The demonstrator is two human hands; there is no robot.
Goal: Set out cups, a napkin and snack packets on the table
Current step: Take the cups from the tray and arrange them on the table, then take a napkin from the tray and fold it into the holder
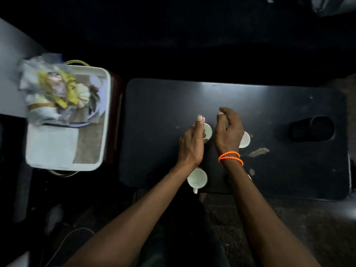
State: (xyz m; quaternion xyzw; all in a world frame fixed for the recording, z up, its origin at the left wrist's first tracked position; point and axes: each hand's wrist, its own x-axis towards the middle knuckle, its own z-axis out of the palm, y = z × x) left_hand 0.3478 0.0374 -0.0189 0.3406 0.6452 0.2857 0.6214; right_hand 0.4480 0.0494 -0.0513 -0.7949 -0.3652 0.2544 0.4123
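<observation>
Three white cups stand on the dark table (269,105). My left hand (192,145) wraps around the left side of one cup (209,131), thumb stretched forward. My right hand (229,132) hovers beside it with its fingers curled and apart, and a second cup (245,140) shows past its right edge. The third cup (197,179) sits near the front edge, partly under my left forearm. A white napkin (51,146) and yellow-and-clear snack packets (57,89) lie in the white tray (107,116) at the left.
The tray rests on a low stand to the left of the table. A round black recess (321,130) is sunk into the table's right part. Scuffs and a torn patch (259,152) mark the tabletop. The floor around is dark.
</observation>
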